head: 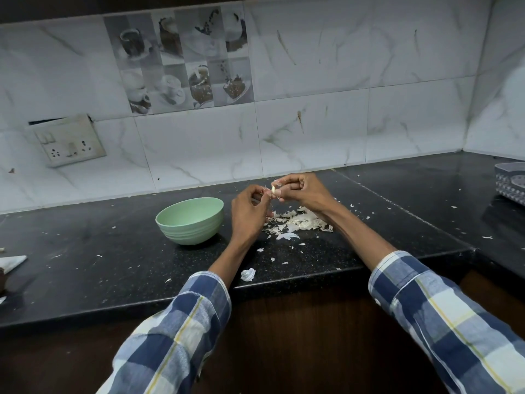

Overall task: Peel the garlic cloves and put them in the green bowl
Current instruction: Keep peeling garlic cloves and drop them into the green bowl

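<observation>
Both hands are up over the black counter (113,268), working on one garlic clove (273,189). The right hand (301,191) has the clove pinched between thumb and fingertips, with the rest of the fingers curled in. The left hand (247,211) is right against it, fingers curled too, nipping at a bit of skin on the clove's left side. So both hands are grasping, one on the clove itself and the other on its peel, as far as I can make out at that size.

The green bowl (189,220) sits on the counter just left of the left hand, upright, not touching it. From this angle only its inside wall shows and I can't tell what's in it.

Right under the hands and a bit to the right there's a pile of garlic skins (298,221), white papery flakes, with loose bits scattered all over the counter. One bigger curled piece of skin (248,274) lies near the front edge, next to the left forearm.

Checked shirt sleeves (443,317) are pushed back from the wrists. A switch plate (68,140) is on the tiled wall to the left, and a grey basket (511,186) peeks in at the far right.
</observation>
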Motion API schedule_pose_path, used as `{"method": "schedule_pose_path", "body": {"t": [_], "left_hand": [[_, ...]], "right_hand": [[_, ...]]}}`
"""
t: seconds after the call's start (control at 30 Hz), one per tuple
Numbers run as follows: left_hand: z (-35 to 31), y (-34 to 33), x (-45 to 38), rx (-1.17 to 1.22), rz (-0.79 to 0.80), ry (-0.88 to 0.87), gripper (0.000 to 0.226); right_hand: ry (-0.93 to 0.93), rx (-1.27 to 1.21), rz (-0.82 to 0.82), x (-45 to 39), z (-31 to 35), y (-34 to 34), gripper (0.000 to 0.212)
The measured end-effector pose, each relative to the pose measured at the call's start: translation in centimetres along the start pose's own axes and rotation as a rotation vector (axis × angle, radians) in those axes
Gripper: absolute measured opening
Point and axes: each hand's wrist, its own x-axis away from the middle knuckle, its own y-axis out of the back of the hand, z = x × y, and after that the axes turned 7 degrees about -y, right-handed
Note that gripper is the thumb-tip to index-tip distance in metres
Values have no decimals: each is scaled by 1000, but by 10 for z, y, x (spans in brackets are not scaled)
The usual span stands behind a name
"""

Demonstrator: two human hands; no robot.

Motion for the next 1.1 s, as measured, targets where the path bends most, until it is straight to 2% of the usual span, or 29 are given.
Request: {"method": "schedule_pose_path", "body": {"t": [0.17, 0.33, 0.67, 1.1], "left_hand": [[0, 1, -1, 5, -12, 25, 4], [-3, 2, -1, 4, -42, 43, 13], [-5, 3, -1, 37, -27, 48, 6], [-9, 1, 3, 42, -67, 114, 14]], "right_hand": [[-15, 19, -35, -1, 0, 1, 29], [7, 66, -41, 1, 1, 0, 29], [86, 130, -56, 6, 5, -3, 24], [96, 272, -64, 6, 3, -12, 9]]}}
